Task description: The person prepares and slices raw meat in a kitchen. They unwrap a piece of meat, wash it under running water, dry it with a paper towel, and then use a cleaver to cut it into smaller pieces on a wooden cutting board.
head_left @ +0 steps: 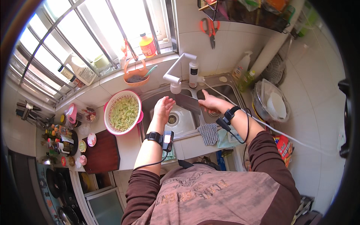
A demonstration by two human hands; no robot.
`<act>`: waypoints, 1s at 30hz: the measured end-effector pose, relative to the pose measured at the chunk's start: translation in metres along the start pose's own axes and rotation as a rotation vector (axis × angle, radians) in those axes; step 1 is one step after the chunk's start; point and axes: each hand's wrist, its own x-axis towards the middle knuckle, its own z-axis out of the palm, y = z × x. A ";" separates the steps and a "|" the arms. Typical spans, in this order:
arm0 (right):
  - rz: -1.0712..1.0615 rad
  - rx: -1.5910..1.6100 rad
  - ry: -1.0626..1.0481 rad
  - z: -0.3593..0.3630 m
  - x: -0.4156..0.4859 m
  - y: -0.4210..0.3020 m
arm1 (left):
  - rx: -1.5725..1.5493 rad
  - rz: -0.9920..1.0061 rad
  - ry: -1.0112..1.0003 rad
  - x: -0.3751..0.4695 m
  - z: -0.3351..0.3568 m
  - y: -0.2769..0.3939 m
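Observation:
Over the right part of the sink's large basin (184,119), my right hand (208,101) grips a cleaver (188,104) near its handle end, with the broad metal blade pointing left beneath the white faucet (175,85). My left hand (163,107) is above the basin's left side, palm turned towards the blade, fingers slightly bent and holding nothing. A gap lies between it and the blade. Left of the sink, a white and pink colander (123,112) holds chopped pale green vegetables (123,114).
A dark red cutting board (101,152) lies at the left with small bowls (91,139) beside it. Cloths (208,134) hang at the sink's front edge. A white cable (253,119) runs above my right forearm. Soap bottles (247,80) stand at the back right.

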 end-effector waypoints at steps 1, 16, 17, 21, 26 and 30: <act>0.004 -0.031 -0.001 -0.010 0.008 -0.002 | 0.008 0.013 -0.014 0.002 0.002 -0.002; 0.048 0.100 -0.104 -0.040 0.086 0.021 | -0.365 -0.008 0.024 0.071 0.037 -0.022; 0.037 0.120 -0.112 -0.037 0.090 0.025 | -0.377 -0.012 0.045 0.073 0.037 -0.023; 0.018 0.184 -0.146 -0.028 0.101 0.036 | -0.446 -0.021 0.033 0.082 0.036 -0.022; 0.030 0.231 -0.141 -0.016 0.097 0.036 | -0.416 -0.061 0.010 0.090 0.034 -0.022; -0.016 0.386 -0.271 -0.003 0.075 0.029 | -0.227 0.009 0.048 0.085 0.023 -0.035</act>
